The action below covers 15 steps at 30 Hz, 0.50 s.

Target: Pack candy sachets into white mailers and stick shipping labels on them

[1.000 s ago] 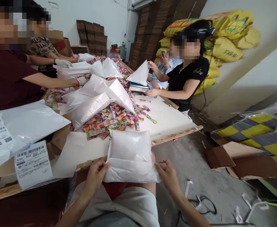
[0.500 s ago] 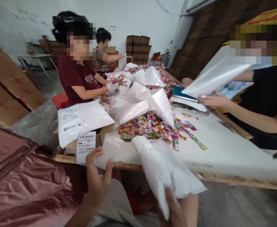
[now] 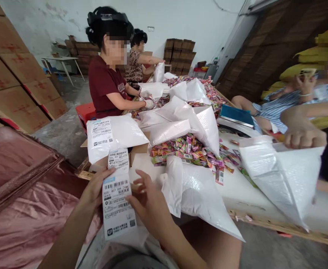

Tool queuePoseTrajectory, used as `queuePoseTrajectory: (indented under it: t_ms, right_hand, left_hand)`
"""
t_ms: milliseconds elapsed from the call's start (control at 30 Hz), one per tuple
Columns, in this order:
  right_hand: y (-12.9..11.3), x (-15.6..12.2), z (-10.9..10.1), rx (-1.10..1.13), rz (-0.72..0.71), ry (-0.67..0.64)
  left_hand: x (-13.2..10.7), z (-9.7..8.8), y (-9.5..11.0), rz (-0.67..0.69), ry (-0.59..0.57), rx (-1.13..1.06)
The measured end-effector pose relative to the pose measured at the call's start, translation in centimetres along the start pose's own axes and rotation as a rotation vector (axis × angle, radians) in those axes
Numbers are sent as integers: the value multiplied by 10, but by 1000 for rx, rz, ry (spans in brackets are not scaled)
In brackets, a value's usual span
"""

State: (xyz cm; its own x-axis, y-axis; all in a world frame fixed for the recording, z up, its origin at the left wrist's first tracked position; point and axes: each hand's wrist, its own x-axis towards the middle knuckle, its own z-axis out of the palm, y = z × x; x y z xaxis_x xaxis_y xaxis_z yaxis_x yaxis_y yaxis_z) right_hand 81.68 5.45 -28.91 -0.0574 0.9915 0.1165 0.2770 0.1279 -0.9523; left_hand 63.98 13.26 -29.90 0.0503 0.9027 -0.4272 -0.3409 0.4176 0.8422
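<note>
Here, left hand [image 3: 98, 186]: holding label strip [image 3: 118, 209] by left edge.
Right hand [image 3: 151, 203]: spread-fingered at strip's right edge.
White pouch [image 3: 204, 188]: lying just right of both.

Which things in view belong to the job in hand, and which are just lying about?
Apparently part of the job:
white printed paper label strip in the left hand
white bulging plastic mailer beside the right hand
small multicoloured wrapped packets

Apparently just lying about:
brown stacked cardboard boxes
creased shiny pink sheeting
white thin-legged table
</note>
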Motion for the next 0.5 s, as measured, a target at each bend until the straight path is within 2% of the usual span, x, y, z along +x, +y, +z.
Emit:
queuePoseTrajectory:
  t_ms: [133, 200, 333, 433, 500]
  right_hand:
    - [-13, 27, 0, 60, -29, -165]
    - [-11, 31, -3, 29, -26, -179]
    - [-3, 33, -4, -114, -42, -89]
    - [-1, 25, 3, -295, -156, 8]
    - [-10, 13, 3, -358, -245, 81]
  left_hand:
    - [4, 12, 8, 1, -15, -50]
    - [4, 15, 7, 9, -12, -64]
    - [0, 21, -2, 40, -6, -62]
    - [2, 19, -10, 47, 5, -35]
    - [8, 14, -16, 61, 27, -14]
